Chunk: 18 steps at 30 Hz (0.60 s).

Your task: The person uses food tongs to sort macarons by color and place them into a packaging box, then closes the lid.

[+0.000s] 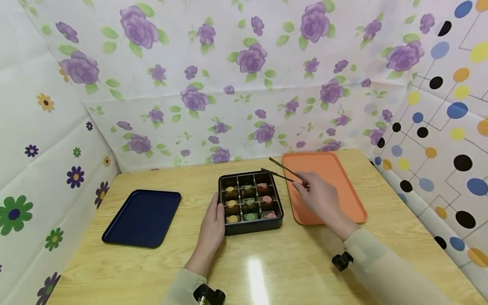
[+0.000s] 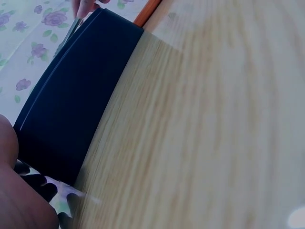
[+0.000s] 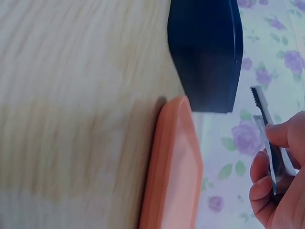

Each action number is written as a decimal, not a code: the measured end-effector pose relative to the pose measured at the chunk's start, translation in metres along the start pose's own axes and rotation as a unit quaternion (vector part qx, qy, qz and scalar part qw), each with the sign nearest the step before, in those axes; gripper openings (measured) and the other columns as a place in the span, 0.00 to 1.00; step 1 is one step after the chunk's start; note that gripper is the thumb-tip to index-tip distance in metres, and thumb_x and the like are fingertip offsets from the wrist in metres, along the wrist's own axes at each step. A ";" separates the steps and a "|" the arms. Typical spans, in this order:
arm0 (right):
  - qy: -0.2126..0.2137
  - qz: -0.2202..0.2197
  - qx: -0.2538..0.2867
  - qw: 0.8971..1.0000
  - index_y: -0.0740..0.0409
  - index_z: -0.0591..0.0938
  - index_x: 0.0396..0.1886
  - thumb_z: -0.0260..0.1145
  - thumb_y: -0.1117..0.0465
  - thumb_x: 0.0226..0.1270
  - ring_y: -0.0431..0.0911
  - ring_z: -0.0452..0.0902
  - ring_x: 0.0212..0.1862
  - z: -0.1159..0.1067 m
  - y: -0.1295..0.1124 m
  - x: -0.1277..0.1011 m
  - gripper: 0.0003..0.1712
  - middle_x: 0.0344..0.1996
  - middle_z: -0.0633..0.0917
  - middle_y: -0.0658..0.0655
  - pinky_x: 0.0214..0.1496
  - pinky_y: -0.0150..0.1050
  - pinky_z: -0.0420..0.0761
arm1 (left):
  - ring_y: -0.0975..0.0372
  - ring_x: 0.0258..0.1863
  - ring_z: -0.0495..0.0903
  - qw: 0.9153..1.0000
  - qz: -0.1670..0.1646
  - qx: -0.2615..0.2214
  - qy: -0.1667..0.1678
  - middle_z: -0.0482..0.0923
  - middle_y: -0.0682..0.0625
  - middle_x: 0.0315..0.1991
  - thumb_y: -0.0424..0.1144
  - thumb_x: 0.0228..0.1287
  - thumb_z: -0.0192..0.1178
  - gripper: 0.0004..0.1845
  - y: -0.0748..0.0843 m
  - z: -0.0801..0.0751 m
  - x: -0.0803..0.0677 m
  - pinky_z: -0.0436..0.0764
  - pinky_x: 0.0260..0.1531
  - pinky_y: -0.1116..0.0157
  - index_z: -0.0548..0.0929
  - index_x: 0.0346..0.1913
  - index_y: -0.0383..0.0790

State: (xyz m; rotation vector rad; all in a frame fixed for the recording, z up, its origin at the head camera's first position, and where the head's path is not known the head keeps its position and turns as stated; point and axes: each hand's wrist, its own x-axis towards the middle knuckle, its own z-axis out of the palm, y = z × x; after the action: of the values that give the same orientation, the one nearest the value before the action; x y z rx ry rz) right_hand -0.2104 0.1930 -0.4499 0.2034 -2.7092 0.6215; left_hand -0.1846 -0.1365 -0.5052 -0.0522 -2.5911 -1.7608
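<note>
A dark navy box (image 1: 253, 228) with a black divided insert stands on the table. Its compartments hold small yellow pieces (image 1: 231, 203), green pieces (image 1: 250, 216) and pink pieces (image 1: 267, 198), set in columns by colour. My left hand (image 1: 212, 224) rests along the box's left side, fingers fairly straight and thumb at the rim. Dark metal tongs (image 1: 284, 175) are gripped in my right hand (image 1: 320, 195), above the orange tray (image 1: 345, 203). The tongs' two arms are spread, tips over the box's far right corner with nothing between them; the right wrist view shows fingers and thumb round them.
A dark blue tray (image 1: 142, 218) lies to the left on the wooden table (image 1: 289, 271), apart from the box. The orange tray sits close at the box's right. Flower-printed cloth (image 1: 228, 114) rises behind the table, and a dotted cloth (image 1: 450, 161) hangs at the right.
</note>
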 end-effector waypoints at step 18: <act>0.004 0.055 0.015 0.998 0.62 0.83 0.73 0.68 0.53 0.86 0.54 0.85 0.36 -0.018 0.053 -0.021 0.25 0.47 0.88 0.64 0.28 0.47 0.80 | 0.44 0.88 0.47 1.000 0.001 -0.003 -0.011 0.46 0.44 0.91 0.46 0.96 0.37 0.32 -0.002 0.000 -0.002 0.53 0.84 0.37 0.47 0.92 0.47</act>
State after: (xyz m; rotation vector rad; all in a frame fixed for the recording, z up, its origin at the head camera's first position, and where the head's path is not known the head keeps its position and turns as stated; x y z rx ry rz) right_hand -0.1969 0.2492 -0.4632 0.0601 -2.7192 0.6936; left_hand -0.1827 -0.1376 -0.5070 -0.0733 -2.6001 -1.7778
